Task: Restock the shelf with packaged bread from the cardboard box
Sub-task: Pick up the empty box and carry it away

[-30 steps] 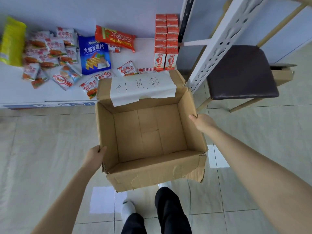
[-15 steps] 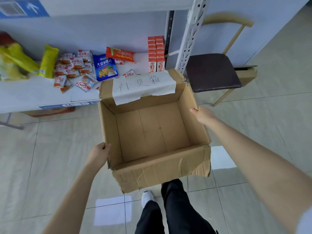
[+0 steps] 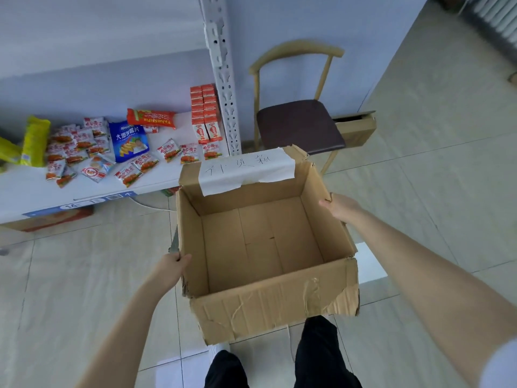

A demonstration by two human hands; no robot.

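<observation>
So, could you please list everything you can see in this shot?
cardboard box: one, brown, empty, held by both hands
paper label: one, white, on the box's far flap
shelf: one, white, left
snack packets: many, red and white, scattered on shelf
bag: one, blue, among the packets
long packet: one, red, behind the bag
yellow packets: at least two, shelf's left end
cartons: double stack, red, beside the post
post: one, white
chair: one, wooden, dark seat, right of post
legs: black trousers, under the box
left hand: grips box's left wall
right hand: grips box's right wall
</observation>
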